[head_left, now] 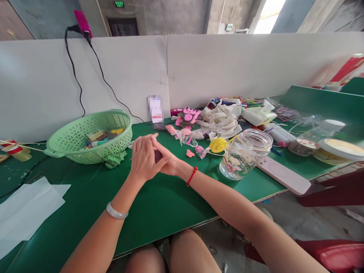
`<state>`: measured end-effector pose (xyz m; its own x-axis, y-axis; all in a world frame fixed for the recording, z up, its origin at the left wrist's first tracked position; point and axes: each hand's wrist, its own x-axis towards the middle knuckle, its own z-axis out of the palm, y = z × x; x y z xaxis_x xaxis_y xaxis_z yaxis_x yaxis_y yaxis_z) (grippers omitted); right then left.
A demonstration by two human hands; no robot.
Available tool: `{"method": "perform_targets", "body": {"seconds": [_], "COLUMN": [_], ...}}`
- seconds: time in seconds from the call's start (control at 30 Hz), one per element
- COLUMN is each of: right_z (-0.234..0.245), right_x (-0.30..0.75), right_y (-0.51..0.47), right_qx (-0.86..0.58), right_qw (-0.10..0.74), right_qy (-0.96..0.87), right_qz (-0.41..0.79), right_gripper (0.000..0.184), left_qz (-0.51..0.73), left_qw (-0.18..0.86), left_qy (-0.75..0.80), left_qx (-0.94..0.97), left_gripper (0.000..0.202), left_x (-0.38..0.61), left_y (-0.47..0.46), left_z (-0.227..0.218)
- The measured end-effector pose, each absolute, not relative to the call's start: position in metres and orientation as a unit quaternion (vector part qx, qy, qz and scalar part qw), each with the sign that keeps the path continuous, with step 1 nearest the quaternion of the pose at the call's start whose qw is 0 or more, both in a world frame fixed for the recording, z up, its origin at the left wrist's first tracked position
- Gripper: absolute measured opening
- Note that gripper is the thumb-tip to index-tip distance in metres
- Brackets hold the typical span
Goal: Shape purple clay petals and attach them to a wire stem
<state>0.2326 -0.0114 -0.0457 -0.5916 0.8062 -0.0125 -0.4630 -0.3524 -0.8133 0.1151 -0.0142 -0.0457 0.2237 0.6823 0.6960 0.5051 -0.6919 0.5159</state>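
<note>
Cupping pose: I had the left hand point(144, 156) laid over the right hand point(168, 161).
Grip: was narrow, holding a dark lump point(157, 154), mostly hidden.
Lump's place: sat between both palms, above the green table point(159, 212).

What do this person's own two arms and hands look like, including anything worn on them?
The left grip and right grip are ungloved hands. No sleeve shows on the left forearm or right forearm. The left one wears a smooth, pale bangle; the right, a thin red bracelet with a small bead.
</note>
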Motion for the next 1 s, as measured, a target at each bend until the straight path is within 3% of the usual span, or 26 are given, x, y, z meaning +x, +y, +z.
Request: {"method": "perform_targets", "body": {"seconds": [0.13, 0.33, 0.43, 0.53, 0.6, 0.67, 0.8, 1.0], "right_z": [-0.047, -0.034, -0.033, -0.037, -0.039, -0.041, -0.045, -0.047], "right_x": [0.236, 0.258, 0.261, 0.257, 0.253, 0.25, 0.248, 0.253], "right_y": [-0.004, 0.013, 0.015, 0.007, -0.001, -0.008, -0.011, -0.004], "right_qx": [-0.274, -0.376, -0.426, -0.446, -0.403, -0.342, -0.312, -0.326], "right_qw": [0.44, 0.555, 0.577, 0.601, 0.579, 0.515, 0.442, 0.567], "right_qy": [-0.385, -0.278, -0.336, -0.497, -0.631, -0.744, -0.801, -0.678], "right_qz": [0.764, 0.688, 0.611, 0.439, 0.322, 0.254, 0.256, 0.335], "right_gripper": [0.032, 0.054, 0.059, 0.06, 0.053, 0.053, 0.066, 0.067], "left_qz": [0.479, 0.479, 0.498, 0.508, 0.499, 0.508, 0.57, 0.612], "left_qw": [0.014, 0.16, 0.286, 0.499, 0.618, 0.669, 0.66, 0.668], "left_qy": [0.4, 0.439, 0.432, 0.397, 0.349, 0.302, 0.273, 0.308], "left_qx": [0.781, 0.743, 0.695, 0.579, 0.498, 0.451, 0.407, 0.29], "left_gripper": [0.082, 0.072, 0.071, 0.073, 0.069, 0.059, 0.041, 0.023], "left_x": [0.104, 0.102, 0.108, 0.114, 0.118, 0.122, 0.123, 0.118], "left_y": [-0.004, 0.004, 0.004, 0.0, -0.004, -0.006, -0.002, 0.005], "left_z": [-0.048, -0.057, -0.059, -0.056, -0.053, -0.05, -0.05, -0.044]}}
